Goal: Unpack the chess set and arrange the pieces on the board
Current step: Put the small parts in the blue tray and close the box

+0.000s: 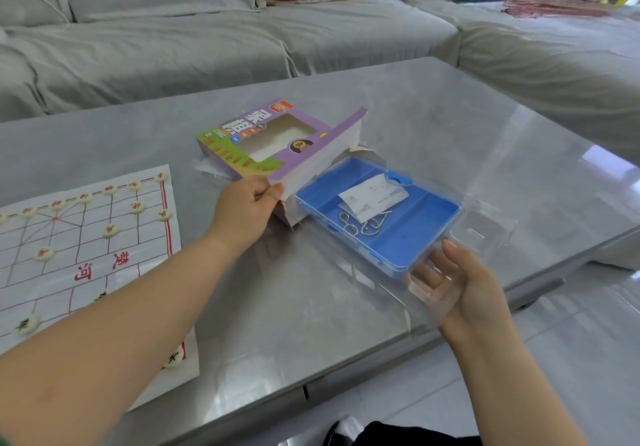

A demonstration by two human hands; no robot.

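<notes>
A purple and green cardboard chess box (277, 141) with a cut-out window lies on the grey table, its near end torn open. My left hand (247, 206) pinches that open end. A blue plastic tray (408, 238) under a clear cover sticks out of the box toward the right; it holds a paper slip (372, 198) and some bent metal wire pieces (363, 224). My right hand (453, 283) lies palm up under the tray's near corner, fingers fairly straight. At the left, a white paper board (86, 265) with red lines carries several round cream pieces (110, 230).
The grey table's front edge (346, 380) runs diagonally below my arms. A grey sofa (173, 47) stands behind the table and along the right. Cushions and a pink fabric lie on the sofa at the far right. White floor tiles show at the lower right.
</notes>
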